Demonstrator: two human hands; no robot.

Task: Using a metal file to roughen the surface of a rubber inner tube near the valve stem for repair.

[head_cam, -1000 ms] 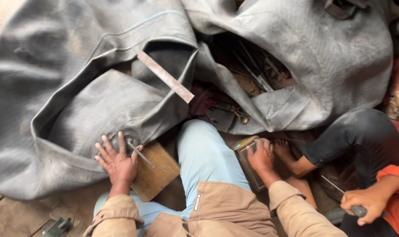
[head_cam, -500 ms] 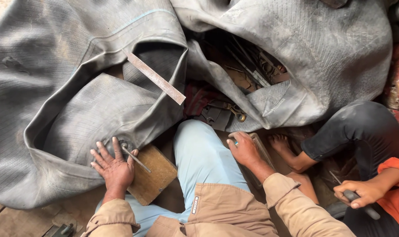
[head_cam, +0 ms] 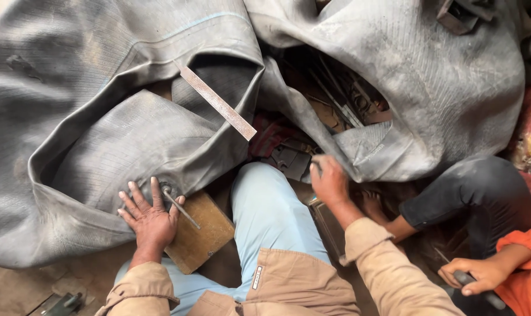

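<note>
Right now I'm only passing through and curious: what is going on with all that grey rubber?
A seated person presses the left hand flat on a big grey rubber tube, beside its metal valve stem, over a wooden block. The right hand grips the tube's edge further right. A flat metal file lies on the rubber. A second person's hand in an orange sleeve holds a dark tool at lower right.

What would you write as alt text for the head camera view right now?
A seated person presses their left hand flat on a large grey rubber inner tube over a wooden block, while their right hand grips the tube's fold. A flat metal rasp lies on the rubber; another person's hand holds a tool nearby.
</note>
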